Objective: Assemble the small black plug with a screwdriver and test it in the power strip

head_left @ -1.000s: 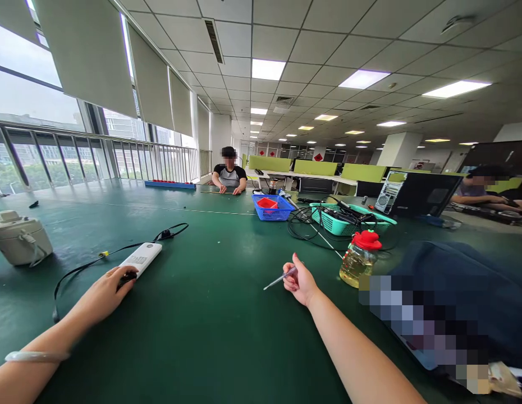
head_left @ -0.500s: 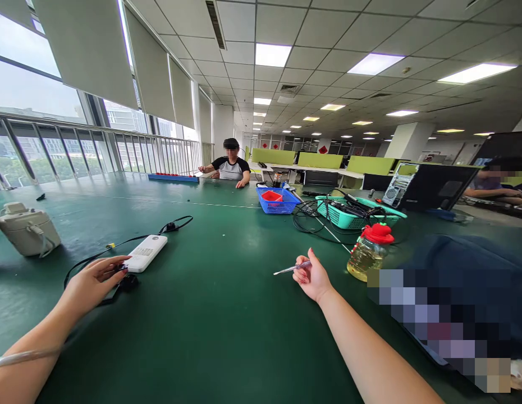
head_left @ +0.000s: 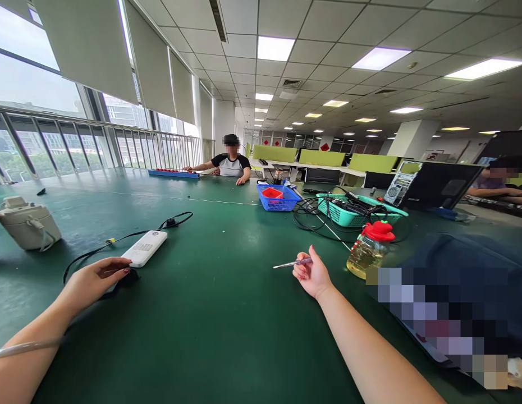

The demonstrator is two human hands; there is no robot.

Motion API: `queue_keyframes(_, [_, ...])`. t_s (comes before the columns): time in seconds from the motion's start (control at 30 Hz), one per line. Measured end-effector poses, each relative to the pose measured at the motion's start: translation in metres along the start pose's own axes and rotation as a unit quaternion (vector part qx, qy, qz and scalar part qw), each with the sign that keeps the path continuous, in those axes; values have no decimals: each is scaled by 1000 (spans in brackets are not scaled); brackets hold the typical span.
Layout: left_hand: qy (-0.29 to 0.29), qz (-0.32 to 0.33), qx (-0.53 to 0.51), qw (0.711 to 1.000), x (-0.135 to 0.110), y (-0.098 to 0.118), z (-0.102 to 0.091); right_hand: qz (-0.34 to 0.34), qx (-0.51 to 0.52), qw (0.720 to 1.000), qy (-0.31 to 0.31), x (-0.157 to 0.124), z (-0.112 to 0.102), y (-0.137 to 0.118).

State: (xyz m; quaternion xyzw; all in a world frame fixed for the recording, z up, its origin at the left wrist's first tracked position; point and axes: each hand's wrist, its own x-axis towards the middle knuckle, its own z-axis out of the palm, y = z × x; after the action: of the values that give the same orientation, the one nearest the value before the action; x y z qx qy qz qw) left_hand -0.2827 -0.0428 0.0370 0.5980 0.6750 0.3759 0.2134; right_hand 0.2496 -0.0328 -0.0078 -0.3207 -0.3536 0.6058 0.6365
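Observation:
My left hand [head_left: 89, 283] rests on the left of the green table, thumb and fingertips brought close together in a pinch. Its fingertips meet the near end of a white oblong device [head_left: 146, 247] with rows of small dark marks; what they grip there is too small to make out. A black plug-like piece [head_left: 129, 279] lies partly hidden beneath the thumb. Behind the hand, a black cable [head_left: 92, 252] with a yellow tag curves along the device. In my right hand [head_left: 314, 275], held just above the table, a slim screwdriver [head_left: 286, 264] with a clear handle points leftward.
A red-lidded jar [head_left: 372, 249] of yellowish liquid stands beyond my right hand, near a dark blue cloth [head_left: 467, 252]. Behind are a blue basket [head_left: 282, 202], a teal basket [head_left: 343, 216] of cables, and a monitor [head_left: 442, 188]. A beige bag [head_left: 29, 224] stands left; a person [head_left: 233, 165] sits opposite.
My left fingers have shifted slightly, and the black piece under them shows less. My right hand stays with the screwdriver. The person opposite has stretched an arm towards the blue rack.

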Motion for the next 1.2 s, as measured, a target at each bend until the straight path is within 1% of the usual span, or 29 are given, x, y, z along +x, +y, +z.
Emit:
queue_keyframes(0.17, [19, 3, 118, 993, 0, 0, 1, 1, -1, 1000, -4, 1, -1, 1])
queue_keyframes(0.27, [29, 4, 187, 982, -1, 3, 1, 10, 17, 1000, -1, 1, -1, 1])
queue_keyframes(0.37, [25, 3, 243, 970, -2, 8, 3, 19, 38, 999, -1, 1, -1, 2])
queue_keyframes(0.47, [33, -1, 295, 955, -2, 10, 7, 25, 46, 999, -4, 1, -1, 1])
queue_keyframes(0.67, [44, 12, 340, 939, -2, 10, 15, 25, 50, 998, -14, 1, 1, 2])
queue_keyframes(0.83, [40, 10, 387, 921, -4, 10, 16, 26, 46, 998, -14, 1, 3, 3])
queue_keyframes(0.97, [29, 40, 429, 902, -6, 12, 18, 29, 45, 999, -10, 0, 4, 3])
queue_keyframes(1.13, [34, 98, 490, 865, -9, 12, 21, 30, 43, 999, -11, 1, 4, 3])
queue_keyframes(1.2, [37, 108, 493, 862, -9, 12, 21, 29, 42, 999, -13, 2, 4, 3])
